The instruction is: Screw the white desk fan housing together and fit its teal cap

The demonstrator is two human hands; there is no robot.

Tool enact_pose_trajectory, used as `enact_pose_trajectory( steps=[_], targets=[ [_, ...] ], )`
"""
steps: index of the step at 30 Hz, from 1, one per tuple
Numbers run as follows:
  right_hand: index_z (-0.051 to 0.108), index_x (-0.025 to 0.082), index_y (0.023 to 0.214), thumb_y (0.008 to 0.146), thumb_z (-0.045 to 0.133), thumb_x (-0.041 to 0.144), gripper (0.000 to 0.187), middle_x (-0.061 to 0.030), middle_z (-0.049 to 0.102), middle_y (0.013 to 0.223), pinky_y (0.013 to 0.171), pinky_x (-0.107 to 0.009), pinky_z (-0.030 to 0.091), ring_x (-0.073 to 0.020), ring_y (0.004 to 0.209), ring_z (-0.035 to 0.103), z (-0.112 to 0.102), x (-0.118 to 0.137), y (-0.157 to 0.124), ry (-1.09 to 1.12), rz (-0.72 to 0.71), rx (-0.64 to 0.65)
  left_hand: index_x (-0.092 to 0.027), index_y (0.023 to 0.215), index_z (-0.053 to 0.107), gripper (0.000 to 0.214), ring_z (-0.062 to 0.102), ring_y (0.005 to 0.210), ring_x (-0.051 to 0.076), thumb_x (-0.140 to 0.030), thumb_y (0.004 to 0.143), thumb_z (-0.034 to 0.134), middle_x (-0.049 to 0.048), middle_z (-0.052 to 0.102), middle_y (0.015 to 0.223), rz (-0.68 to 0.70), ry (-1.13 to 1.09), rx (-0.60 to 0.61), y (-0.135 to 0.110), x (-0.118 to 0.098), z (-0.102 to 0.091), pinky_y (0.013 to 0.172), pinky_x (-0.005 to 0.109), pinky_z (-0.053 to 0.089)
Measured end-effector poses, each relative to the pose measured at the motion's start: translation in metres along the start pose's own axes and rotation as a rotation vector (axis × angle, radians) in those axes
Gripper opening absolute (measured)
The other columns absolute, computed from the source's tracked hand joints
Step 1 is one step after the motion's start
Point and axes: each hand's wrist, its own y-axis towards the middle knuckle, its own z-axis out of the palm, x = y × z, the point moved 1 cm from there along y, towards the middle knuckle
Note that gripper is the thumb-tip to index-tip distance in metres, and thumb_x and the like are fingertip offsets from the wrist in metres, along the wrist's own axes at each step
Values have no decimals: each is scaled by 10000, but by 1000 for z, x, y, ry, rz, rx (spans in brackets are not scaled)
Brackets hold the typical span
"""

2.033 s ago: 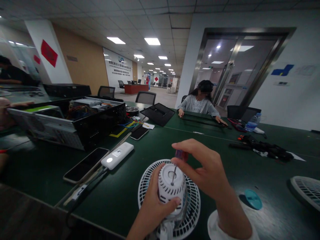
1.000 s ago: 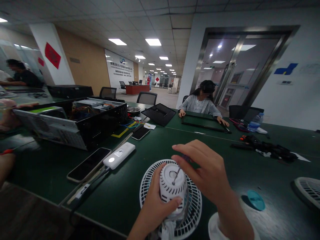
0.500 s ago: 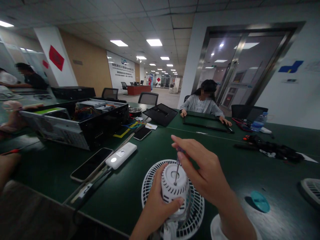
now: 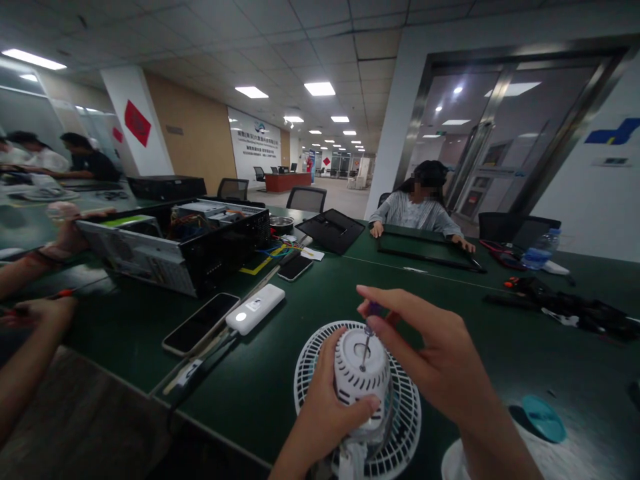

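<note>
A white electric fan [image 4: 361, 360] lies with its grille [image 4: 407, 407] down on the green table, its motor housing upward. My left hand [image 4: 334, 400] wraps round the side of that housing, thumb toward me. My right hand [image 4: 425, 340] grips the purple handle of a screwdriver [image 4: 367, 347] between thumb and fingers. The thin shaft slants down, its tip at a screw spot on top of the housing. The fingers partly cover the handle.
An opened computer case [image 4: 185, 247] stands at left, by a co-worker's hands. A phone [image 4: 203, 323] and a white power bank [image 4: 256, 308] lie left of the fan. A turquoise disc [image 4: 545, 419] rests at right. Across the table, a person holds a black frame [image 4: 430, 253].
The whole view has shifted, so things appear further right. My right hand's fingers have turned slightly on the screwdriver handle. My left hand keeps its hold on the fan housing.
</note>
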Motion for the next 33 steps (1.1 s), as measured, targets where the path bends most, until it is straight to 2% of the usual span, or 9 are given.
enact_pose_trajectory(
  steps=[4, 9, 14, 17, 20, 25, 27, 31, 33],
  targets=[
    [638, 148, 983, 833, 555, 196, 178, -65, 665, 816, 652, -289, 519, -171, 753, 634, 2, -1, 1, -140, -26, -99, -197, 1327, 303, 790, 282, 1330, 312, -285, 643, 689, 108, 334, 1419, -8, 9, 5, 0, -1, 0, 1124, 466, 162],
    [577, 186, 1118, 854, 477, 106, 293, -39, 689, 949, 712, -239, 519, -127, 834, 645, -1, 0, 0, 18, 0, -19, -195, 1333, 272, 810, 310, 1315, 313, -291, 641, 681, 116, 337, 1415, 1, -13, 16, 1, 1, 1, 1116, 486, 175],
    [637, 167, 931, 826, 564, 175, 128, -43, 665, 781, 638, -264, 513, -150, 717, 625, 2, 1, 1, -126, -52, -125, -202, 1339, 278, 812, 278, 1336, 309, -294, 643, 687, 103, 307, 1440, -25, -10, 1, 0, 1, 1, 1124, 471, 168],
    [615, 161, 1052, 846, 506, 155, 233, -68, 674, 884, 691, -279, 522, -159, 802, 638, 0, 0, 1, -77, -4, -79, -195, 1343, 278, 825, 290, 1328, 315, -305, 638, 693, 108, 325, 1430, -19, -5, 4, 0, 1, 0, 1123, 474, 163],
    [559, 198, 1167, 855, 462, 107, 339, -46, 684, 960, 731, -254, 521, -135, 855, 644, -4, 0, -1, 24, 6, 6, -196, 1340, 286, 818, 316, 1313, 314, -308, 640, 694, 110, 348, 1417, 1, -19, 9, 0, 1, 0, 1115, 476, 186],
    [644, 183, 957, 823, 570, 200, 154, -41, 660, 776, 626, -272, 509, -155, 713, 620, -2, 1, 1, -142, -54, -105, -204, 1344, 298, 810, 282, 1334, 312, -316, 642, 687, 90, 311, 1442, -29, 2, -8, -1, 3, 1, 1122, 451, 180],
    [636, 180, 999, 831, 548, 197, 191, -54, 663, 815, 637, -284, 513, -164, 740, 624, -1, 1, 1, -137, -36, -110, -198, 1351, 281, 827, 283, 1333, 315, -320, 642, 688, 102, 312, 1440, -25, -9, 1, 0, 4, 1, 1123, 462, 166],
    [534, 219, 1205, 843, 460, 100, 388, -40, 681, 964, 722, -257, 521, -138, 854, 640, -4, 1, -1, 27, 8, 23, -203, 1355, 269, 843, 315, 1316, 312, -315, 639, 700, 111, 341, 1421, 0, -16, 23, 0, 2, 0, 1114, 466, 187],
    [554, 221, 1175, 843, 479, 109, 359, -33, 686, 922, 700, -252, 521, -137, 814, 641, -4, 2, -2, 8, -13, 30, -204, 1351, 276, 831, 327, 1309, 308, -300, 643, 701, 106, 349, 1416, 3, -1, 27, 1, 0, -1, 1111, 459, 200]
  ],
)
